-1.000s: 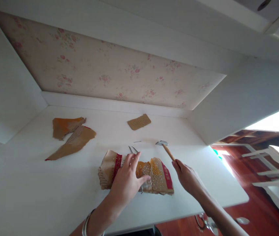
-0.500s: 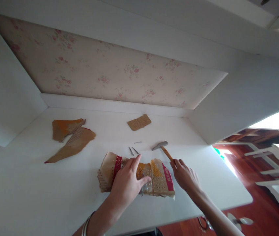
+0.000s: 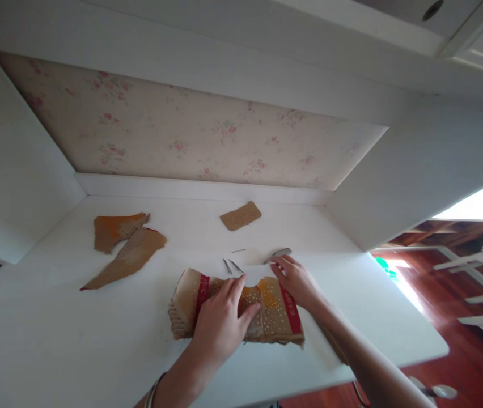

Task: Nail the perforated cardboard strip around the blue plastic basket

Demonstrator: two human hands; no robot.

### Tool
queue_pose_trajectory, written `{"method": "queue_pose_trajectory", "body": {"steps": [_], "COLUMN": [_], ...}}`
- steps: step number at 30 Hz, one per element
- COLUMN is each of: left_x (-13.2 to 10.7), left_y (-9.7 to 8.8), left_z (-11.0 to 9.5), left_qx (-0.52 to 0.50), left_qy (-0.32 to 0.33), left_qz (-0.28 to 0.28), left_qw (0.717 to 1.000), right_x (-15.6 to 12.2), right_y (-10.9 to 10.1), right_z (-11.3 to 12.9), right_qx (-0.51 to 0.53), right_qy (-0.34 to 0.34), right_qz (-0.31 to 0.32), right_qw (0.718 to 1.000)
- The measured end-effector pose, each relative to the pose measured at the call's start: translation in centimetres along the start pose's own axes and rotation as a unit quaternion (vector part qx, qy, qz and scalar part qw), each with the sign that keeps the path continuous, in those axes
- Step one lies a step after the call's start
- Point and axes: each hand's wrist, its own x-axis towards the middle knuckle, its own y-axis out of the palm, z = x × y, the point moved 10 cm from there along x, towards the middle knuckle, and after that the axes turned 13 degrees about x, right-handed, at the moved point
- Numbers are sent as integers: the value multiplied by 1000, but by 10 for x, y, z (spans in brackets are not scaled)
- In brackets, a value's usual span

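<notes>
My left hand (image 3: pixel 224 314) lies open on a thick folded piece of cardboard (image 3: pixel 273 317), fingers extended and thumb apart. The cardboard is brown with red bands and orange patches, and it is covered in small holes. My right hand (image 3: pixel 299 283) reaches over the cardboard's far right corner, its fingers stretched out beside the grey head of a hammer (image 3: pixel 283 253). The hammer lies on the white surface, its wooden handle mostly hidden under that hand and forearm. Just beyond the cardboard lie two nails (image 3: pixel 232 266), with a thinner nail (image 3: pixel 238 250) behind them.
Torn cardboard scraps (image 3: pixel 133 258) lie at the left of the white desk (image 3: pixel 109 340). A small rectangular piece of perforated cardboard (image 3: pixel 241 216) is near the back. White side panels and a flowered back wall (image 3: pixel 224 133) enclose the desk. White furniture stands on the red floor at right.
My right hand has moved from the hammer's handle forward and left, close to the hammer head. The left hand has stayed on the cardboard. The view has shifted slightly.
</notes>
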Motion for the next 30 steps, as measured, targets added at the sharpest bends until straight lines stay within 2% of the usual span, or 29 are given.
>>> {"method": "queue_pose_trajectory", "body": {"steps": [3, 7, 11, 14, 16, 18, 21, 24, 28, 29, 30], "left_x": [0, 2, 4, 4, 4, 4, 6, 10, 15, 15, 15], "left_y": [-5, -4, -2, -2, -2, -4, -5, -5, -3, -2, -2], "left_z": [-1, 3, 6, 5, 4, 2, -3, -8, -7, -6, -6], "left_qx": [26, 44, 53, 53, 56, 62, 66, 55, 42, 43, 46], "left_qy": [-3, -28, -36, -32, -30, -28, -16, 2, -3, -8, -11], "left_qz": [-6, 6, 5, 3, 3, 2, 5, 11, 13, 15, 17], "left_qw": [1000, 999, 998, 998, 998, 998, 998, 998, 999, 999, 999], "right_x": [39, 81, 96, 96, 93, 87, 70, 40, -12, -24, -35], "right_y": [14, 38, 62, 69, 65, 52, 21, -7, -26, -27, -25], "right_z": [25, 32, 36, 38, 37, 34, 27, 22, 20, 21, 21], "right_qx": [37, 35, 17, 16, 29, 52, 104, 176, 274, 317, 406], "right_qy": [-60, -87, -102, -100, -91, -74, -46, -33, -2, 5, 19], "right_qz": [38, 74, 99, 101, 91, 65, 2, -38, -51, -46, -33], "right_qw": [997, 993, 990, 990, 991, 994, 993, 983, 960, 947, 913]}}
